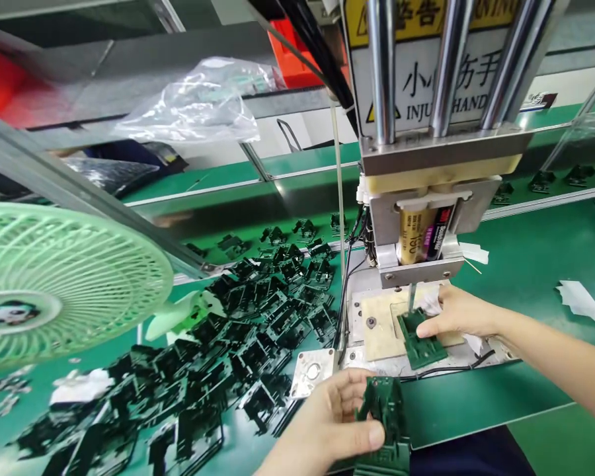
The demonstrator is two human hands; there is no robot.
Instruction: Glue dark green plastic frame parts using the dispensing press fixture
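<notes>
My left hand point(327, 416) grips a dark green plastic part point(387, 410) near the table's front edge. My right hand point(459, 314) holds a second green plastic part point(419, 337) on the tan fixture plate point(377, 330), right under the dispensing needle point(411, 297). The needle hangs from a glue dispenser point(421, 231) carrying a gold and black adhesive cartridge. The dispenser rides on chrome rods below a yellow warning sign point(426, 73).
A big pile of black and green plastic parts point(238, 344) covers the green table to the left. A light green fan point(54, 284) stands at far left. A clear plastic bag point(198, 102) lies on the shelf. White paper scraps point(582, 301) lie at right.
</notes>
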